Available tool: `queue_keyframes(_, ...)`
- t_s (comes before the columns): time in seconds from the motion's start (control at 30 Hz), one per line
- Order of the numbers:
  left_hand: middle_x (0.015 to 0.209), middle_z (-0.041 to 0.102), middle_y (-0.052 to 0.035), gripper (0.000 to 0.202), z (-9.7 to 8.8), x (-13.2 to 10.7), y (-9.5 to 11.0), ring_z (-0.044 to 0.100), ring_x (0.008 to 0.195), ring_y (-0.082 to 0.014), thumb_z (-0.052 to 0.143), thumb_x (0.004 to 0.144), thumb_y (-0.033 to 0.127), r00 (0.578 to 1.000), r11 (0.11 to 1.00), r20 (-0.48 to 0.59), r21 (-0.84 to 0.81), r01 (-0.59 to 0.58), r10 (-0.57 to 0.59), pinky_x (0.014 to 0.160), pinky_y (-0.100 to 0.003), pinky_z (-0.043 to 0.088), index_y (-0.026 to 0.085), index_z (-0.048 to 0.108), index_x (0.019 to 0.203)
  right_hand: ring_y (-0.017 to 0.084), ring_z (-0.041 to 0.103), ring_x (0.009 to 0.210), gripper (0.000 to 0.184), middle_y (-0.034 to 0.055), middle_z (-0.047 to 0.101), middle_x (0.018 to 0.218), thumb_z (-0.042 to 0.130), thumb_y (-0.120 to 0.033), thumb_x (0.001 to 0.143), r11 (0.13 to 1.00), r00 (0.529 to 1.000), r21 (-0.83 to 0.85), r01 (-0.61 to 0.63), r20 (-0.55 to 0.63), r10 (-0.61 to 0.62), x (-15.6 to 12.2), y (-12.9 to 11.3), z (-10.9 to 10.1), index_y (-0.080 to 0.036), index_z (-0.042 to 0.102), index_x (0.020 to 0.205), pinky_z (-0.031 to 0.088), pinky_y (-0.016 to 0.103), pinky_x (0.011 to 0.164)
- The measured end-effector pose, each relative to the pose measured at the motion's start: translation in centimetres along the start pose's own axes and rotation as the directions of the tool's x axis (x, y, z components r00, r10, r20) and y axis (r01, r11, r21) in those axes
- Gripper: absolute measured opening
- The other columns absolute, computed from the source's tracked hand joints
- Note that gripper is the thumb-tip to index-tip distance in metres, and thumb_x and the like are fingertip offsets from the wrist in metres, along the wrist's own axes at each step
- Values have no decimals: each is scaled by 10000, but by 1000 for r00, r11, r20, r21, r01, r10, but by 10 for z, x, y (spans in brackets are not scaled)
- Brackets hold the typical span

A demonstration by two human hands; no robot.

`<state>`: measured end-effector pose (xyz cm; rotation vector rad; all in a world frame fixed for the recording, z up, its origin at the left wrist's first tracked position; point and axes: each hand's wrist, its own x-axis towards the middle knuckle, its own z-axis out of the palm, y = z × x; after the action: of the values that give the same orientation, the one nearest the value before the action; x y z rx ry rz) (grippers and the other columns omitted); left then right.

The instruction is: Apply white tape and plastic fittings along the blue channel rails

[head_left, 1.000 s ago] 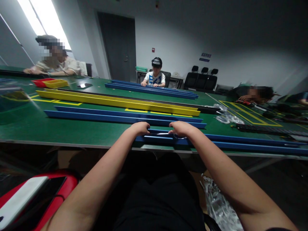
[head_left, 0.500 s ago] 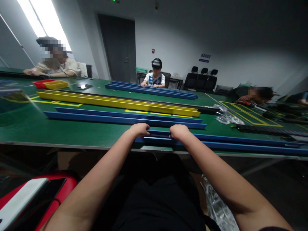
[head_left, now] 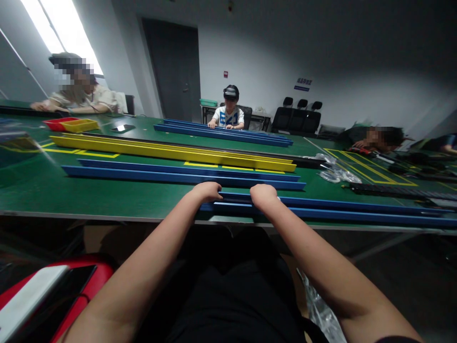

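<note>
A long blue channel-shaped rail (head_left: 342,213) lies along the near table edge, with a dark strip (head_left: 235,200) inside it between my hands. My left hand (head_left: 208,191) is closed over the rail's left end, fingertips curled down at the far rim. A short way to the right, my right hand (head_left: 263,196) is closed over the same rail, knuckles up. Its fingers are hidden behind the hand, so what they pinch cannot be made out. A tiny white spot shows beside its wrist. Just beyond my hands lies a second blue rail (head_left: 143,176).
Farther back on the green table (head_left: 32,195) lie a yellow rail (head_left: 171,151), a long black bar and more blue rails (head_left: 221,133). Crumpled clear plastic (head_left: 330,174) and a black slatted strip (head_left: 392,193) lie to the right. Co-workers sit around the table.
My right hand has shifted slightly left and turned, so its fingertips show less. My left hand stays at the rail's end. The whole view has drifted slightly.
</note>
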<state>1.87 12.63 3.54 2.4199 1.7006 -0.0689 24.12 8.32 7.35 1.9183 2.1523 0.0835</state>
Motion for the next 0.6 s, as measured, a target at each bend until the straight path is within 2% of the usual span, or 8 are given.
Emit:
queue_keyframes(0.37,987,749,-44,333,0,3,8,678,866,-206,618,736,477,999,999,-7,-16,-32,32,706,-261,481,275,704,986,310,693,1015,343,225,709,1105,540,-59,796,997,998,53,-48,-29,49,-3,-2,4,-122,758,1053,545,411,840)
queue_keyframes(0.6,999,754,-49,337,1,6,19,680,878,-209,618,741,467,998,998,-15,-20,-55,55,725,-270,484,273,707,1001,297,694,1020,365,225,707,1109,481,-55,834,993,996,90,-77,-48,82,-7,-5,7,-137,758,1059,545,421,833)
